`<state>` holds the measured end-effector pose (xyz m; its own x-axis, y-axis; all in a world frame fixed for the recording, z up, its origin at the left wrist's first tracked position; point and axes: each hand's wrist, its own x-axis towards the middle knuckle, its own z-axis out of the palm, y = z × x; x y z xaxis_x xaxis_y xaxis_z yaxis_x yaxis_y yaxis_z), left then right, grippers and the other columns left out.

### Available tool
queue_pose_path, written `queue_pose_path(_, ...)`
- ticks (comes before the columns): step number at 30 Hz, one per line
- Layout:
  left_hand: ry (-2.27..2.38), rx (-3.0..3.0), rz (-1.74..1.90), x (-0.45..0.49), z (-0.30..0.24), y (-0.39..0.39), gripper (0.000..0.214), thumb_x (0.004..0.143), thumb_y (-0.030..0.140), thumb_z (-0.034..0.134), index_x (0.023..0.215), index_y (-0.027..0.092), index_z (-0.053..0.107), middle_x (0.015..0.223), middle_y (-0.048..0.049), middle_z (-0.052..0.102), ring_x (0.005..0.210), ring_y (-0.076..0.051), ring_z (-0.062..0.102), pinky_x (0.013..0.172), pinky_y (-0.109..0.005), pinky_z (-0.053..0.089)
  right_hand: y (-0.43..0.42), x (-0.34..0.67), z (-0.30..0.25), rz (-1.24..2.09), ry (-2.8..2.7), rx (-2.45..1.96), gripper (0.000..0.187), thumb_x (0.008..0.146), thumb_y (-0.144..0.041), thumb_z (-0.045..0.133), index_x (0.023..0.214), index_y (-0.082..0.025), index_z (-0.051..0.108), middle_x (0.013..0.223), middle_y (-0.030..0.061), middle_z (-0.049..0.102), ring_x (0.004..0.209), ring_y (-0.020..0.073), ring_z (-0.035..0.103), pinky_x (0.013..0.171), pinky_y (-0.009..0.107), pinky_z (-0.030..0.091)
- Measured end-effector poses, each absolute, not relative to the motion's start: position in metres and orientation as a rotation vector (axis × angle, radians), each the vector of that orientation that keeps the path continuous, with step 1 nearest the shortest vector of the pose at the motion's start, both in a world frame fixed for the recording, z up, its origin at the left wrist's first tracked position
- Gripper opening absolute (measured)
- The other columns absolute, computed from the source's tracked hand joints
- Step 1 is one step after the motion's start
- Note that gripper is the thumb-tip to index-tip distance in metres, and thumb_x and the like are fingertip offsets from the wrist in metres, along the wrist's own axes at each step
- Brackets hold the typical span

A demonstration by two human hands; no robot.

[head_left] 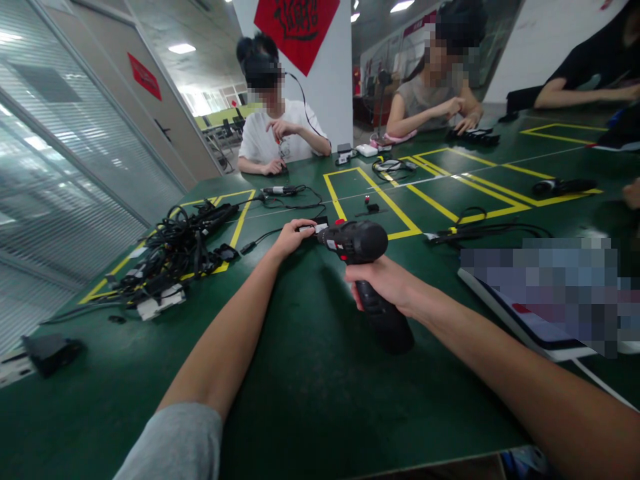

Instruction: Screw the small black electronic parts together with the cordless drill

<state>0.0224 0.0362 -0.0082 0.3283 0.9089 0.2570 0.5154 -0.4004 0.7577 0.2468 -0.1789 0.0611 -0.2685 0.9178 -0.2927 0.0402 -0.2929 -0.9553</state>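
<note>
Green-topped desk (310, 393) fills my view, with a glazed partition (65, 167) along its left side and a co-worker in a white shirt (285, 137) seated beyond the far edge. Through the head camera, I see the black cordless drill (363, 243) near the middle of the desk, closer to my edge than the far one, its nose pointing left. My right hand (385, 283) is clenched firmly around the grip, with the battery base hanging toward me; I cannot tell whether that base touches the desk. My left hand (295, 239) sits just beside the drill's nose, its fingers closed over the white tip of a thin black cable (270, 237). I cannot tell whether that tip is seated in the drill. I judge the drill stiff and fairly heavy for its size, weighted toward the base, and the grip looks like the surest place to hold it. The cable looks light and limp, and its small tip seems the fragile part, so I would hold it right there. Toward the desk's left edge, a tangled heap of black cables (180, 250) with white adapters (160, 301) lies across a yellow-taped rectangle (235, 220).
</note>
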Motion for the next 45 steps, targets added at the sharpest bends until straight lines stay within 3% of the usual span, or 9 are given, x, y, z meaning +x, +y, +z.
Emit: queue_pose_path(45, 1.201, 1.999, 0.939, 0.021, -0.013, 0.043, 0.038, 0.075, 0.039, 0.065, 0.106, 0.02, 0.074, 0.111, -0.0068, 0.07, 0.109, -0.026, 0.058, 0.105, -0.042, 0.042, -0.18, 0.248, 0.062, 1.639, -1.251, -1.266, 0.014, 0.071, -0.022, 0.061, 0.058, -0.016, 0.059, 0.051, 0.0043, 0.06, 0.043, 0.0146, 0.055, 0.045, 0.027, 0.041)
